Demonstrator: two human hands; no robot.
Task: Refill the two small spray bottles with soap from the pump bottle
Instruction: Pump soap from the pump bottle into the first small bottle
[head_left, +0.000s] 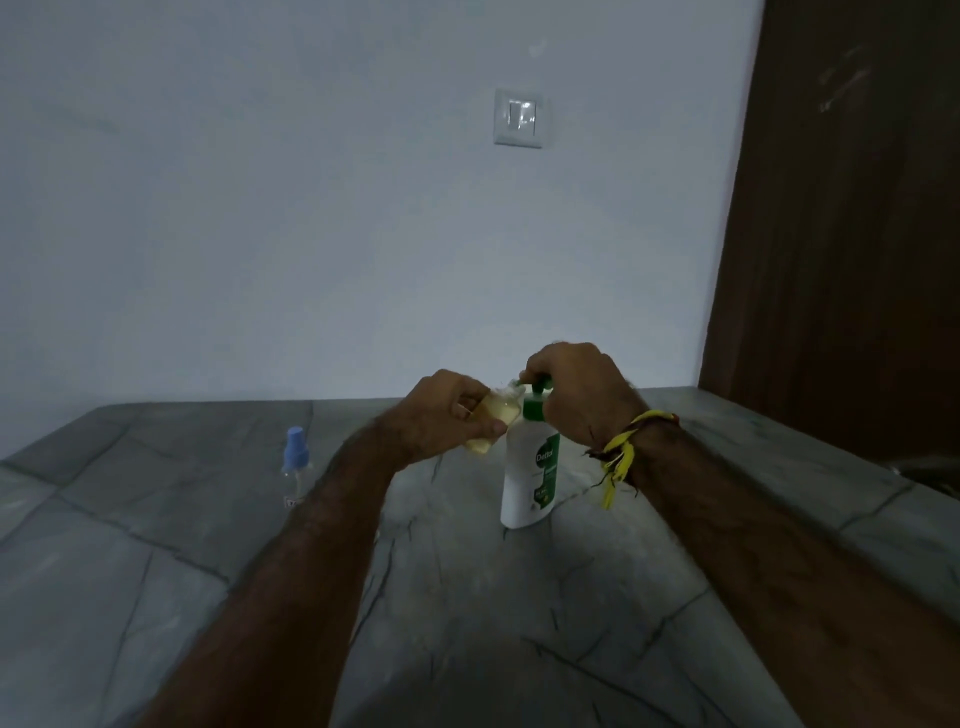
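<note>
Standing on the grey stone counter (156, 571), the white pump bottle (527, 483) has the right hand (576, 389) curled over its green pump head. Tilted at the spout, a small open bottle (493, 418) of yellowish liquid sits pinched in the left hand (441, 415). Well to the left stands a blue-capped spray bottle (295, 465), seemingly empty.

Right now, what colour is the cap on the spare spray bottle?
Light blue cap, seen in the head view.

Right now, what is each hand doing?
Left hand: holds a small bottle, tilted at the pump spout.
Right hand: grips the pump of the soap bottle.
</note>
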